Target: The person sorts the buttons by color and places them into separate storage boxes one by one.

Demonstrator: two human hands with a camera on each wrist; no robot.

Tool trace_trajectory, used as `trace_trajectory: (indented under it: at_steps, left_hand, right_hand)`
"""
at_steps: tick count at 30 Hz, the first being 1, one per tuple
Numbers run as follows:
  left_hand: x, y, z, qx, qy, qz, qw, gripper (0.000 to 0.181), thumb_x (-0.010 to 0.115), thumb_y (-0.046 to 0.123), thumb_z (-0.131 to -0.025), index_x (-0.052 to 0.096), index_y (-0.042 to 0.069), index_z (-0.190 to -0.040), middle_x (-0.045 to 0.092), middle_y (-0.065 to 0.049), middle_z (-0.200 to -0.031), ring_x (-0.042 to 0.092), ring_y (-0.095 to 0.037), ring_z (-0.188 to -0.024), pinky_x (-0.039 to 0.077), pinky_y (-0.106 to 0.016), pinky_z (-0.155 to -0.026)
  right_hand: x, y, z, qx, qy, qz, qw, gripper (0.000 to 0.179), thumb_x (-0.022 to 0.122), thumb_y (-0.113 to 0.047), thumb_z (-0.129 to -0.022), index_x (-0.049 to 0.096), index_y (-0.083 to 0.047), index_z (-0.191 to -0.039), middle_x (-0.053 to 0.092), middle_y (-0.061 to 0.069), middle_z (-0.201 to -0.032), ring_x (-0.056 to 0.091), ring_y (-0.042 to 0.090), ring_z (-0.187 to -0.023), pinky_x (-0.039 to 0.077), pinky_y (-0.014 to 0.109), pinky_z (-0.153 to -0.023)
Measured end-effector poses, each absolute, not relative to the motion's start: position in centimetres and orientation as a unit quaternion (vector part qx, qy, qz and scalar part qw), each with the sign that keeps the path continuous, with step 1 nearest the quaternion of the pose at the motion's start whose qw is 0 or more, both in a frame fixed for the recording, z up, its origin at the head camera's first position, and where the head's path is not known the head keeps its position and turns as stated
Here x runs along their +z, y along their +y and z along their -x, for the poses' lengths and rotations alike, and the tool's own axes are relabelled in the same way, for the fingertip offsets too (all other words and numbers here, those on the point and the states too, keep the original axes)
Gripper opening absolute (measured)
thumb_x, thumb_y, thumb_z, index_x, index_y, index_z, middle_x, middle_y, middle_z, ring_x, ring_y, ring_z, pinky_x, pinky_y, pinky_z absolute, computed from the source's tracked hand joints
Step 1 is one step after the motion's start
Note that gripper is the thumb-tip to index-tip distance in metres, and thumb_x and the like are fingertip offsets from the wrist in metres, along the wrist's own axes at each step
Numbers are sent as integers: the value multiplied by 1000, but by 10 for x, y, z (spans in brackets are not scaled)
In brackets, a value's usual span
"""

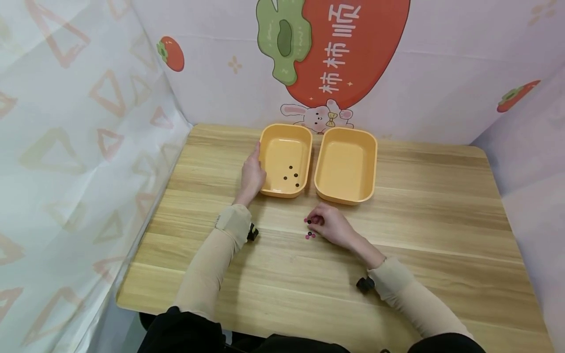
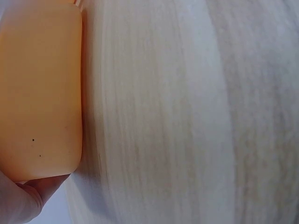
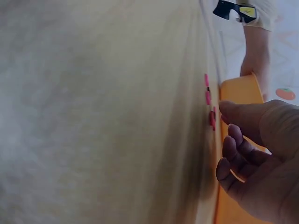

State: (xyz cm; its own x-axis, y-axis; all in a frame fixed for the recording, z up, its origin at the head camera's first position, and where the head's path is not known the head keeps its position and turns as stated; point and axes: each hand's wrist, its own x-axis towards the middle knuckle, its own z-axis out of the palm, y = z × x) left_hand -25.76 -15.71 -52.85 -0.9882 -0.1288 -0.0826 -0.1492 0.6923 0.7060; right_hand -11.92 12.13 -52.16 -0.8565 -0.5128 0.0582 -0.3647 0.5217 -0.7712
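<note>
My left hand (image 1: 253, 175) holds the left side of an orange plastic bin (image 1: 264, 132), fingers along its outer wall and thumb at the rim. Several small black discs (image 1: 295, 175) lie inside that bin. In front of the bins, my right hand (image 1: 333, 226) is low over the table, thumb and index fingertips around a small black disc (image 1: 309, 222). Pink discs (image 3: 208, 97) lie flat beside these fingertips. Just nearer to me, another black disc (image 1: 310, 234) sits among pink ones. The right wrist view shows the other fingers loosely curled.
A second orange bin (image 1: 346, 166) stands close to the right of the first, with nothing seen inside. Both are at the back of the wooden table (image 1: 441, 220), near a printed cloth wall (image 1: 212, 93). Black wrist cameras (image 1: 365, 285) hang from the cuffs.
</note>
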Motion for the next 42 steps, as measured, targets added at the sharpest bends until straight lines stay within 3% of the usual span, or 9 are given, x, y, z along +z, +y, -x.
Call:
trace_trajectory:
  at_steps: [19,29,42]
  left_hand:
    - [-532,-158,257,385,920,68,4,89,47,-15,-102,18,23,-177,37,-7,-180,41,-32,-164,31,-43,-141]
    - [-518,-155,250,397,915,74,8,87,46,-15,-101,22,20,-177,36,-10,-179,38,-34,-165,28,-43,-142]
    - [-522,-156,252,404,912,77,4,87,47,-16,-101,24,20,-176,40,-11,-178,43,-36,-163,34,-45,-140]
  right_hand:
    - [-529,118,119,-380,893,231,77,11,83,-2,-93,74,-9,-90,70,4,-92,61,11,-81,51,20,-70]
    - [-531,125,118,-481,846,211,92,6,74,1,-100,74,1,-106,75,9,-86,58,6,-74,50,18,-63]
    - [-527,131,117,-529,823,192,83,14,82,4,-92,82,3,-106,80,14,-91,62,1,-76,53,15,-64]
